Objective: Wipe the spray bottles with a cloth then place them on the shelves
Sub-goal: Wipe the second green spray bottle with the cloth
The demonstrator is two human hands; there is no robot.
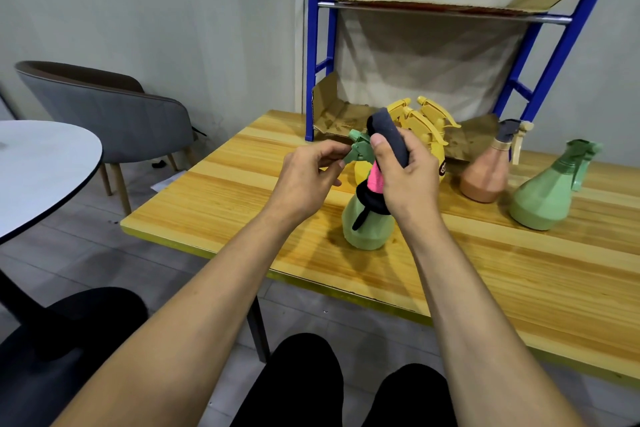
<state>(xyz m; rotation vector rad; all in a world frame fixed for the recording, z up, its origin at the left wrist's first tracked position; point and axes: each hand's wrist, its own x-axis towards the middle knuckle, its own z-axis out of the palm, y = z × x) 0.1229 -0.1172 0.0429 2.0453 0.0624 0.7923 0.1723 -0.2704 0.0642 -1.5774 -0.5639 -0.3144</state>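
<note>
Wooden worktop [485, 288] ran across the view, with the blue shelf rack [313, 45] standing at its back edge and cardboard lining each level; the job looked started but far from finished. Yellow bottles [429, 118] clustered at the foot of the rack, on or just in front of the lowest cardboard; I could not tell which, so whether they counted as shelved was a guess; the upper shelf [443, 12] showed no bottle at all. Out on the boards a peach bottle [485, 180] and a second green bottle [543, 204] stood side by side to the right, well apart from the hands and, by my reading, not yet wiped. So: one bottle in hand, at least two waiting, and the upper level left to fill.

Now the hands; both forearms reached forward and met over the green bottle [367, 229], whose base sat upright on the worktop near the front edge. There the left grip [308, 177] was curled, thumb and fingertips pinching the green trigger head to steady it; the right grip [405, 180] was closed round the dark cloth [388, 135], a pink patch showing below the thumb; the cloth was wrapped over the bottle's neck and top, and a loose tail of it hung down onto the green shoulder.
</note>
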